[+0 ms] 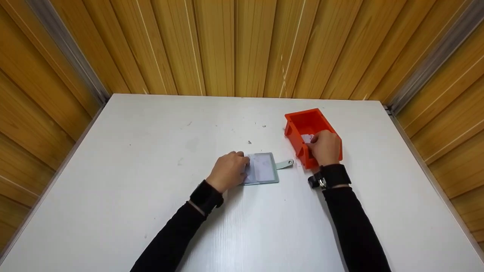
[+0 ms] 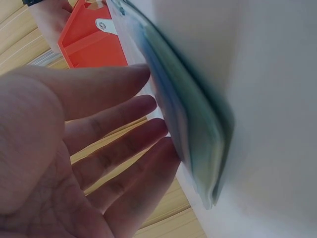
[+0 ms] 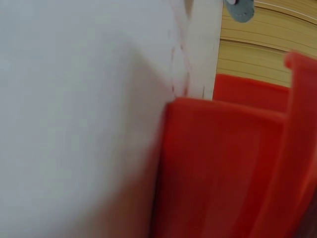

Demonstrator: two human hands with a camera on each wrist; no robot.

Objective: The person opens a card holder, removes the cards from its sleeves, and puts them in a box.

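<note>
A pale green card holder (image 1: 265, 168) lies open on the table, with clear plastic sleeves and a snap strap (image 1: 284, 164) reaching to the right. My left hand (image 1: 228, 170) is at its left side. In the left wrist view, the fingertips (image 2: 157, 126) touch the sleeves and the fingers are nearly straight. To the right stands a red plastic bin (image 1: 300, 145), where my right hand (image 1: 326, 147) reaches in over the near end. Beside its fingers shows a whitish card (image 1: 307, 138); whether they pinch it is hidden. The right wrist view shows mainly the bin's outer wall (image 3: 213, 168).
The white table (image 1: 132, 181) carries small dark marks behind the card holder. Yellow wood-look panels (image 1: 234, 49) rise along the back and both sides, with grey metal posts (image 1: 416, 56) at the corners.
</note>
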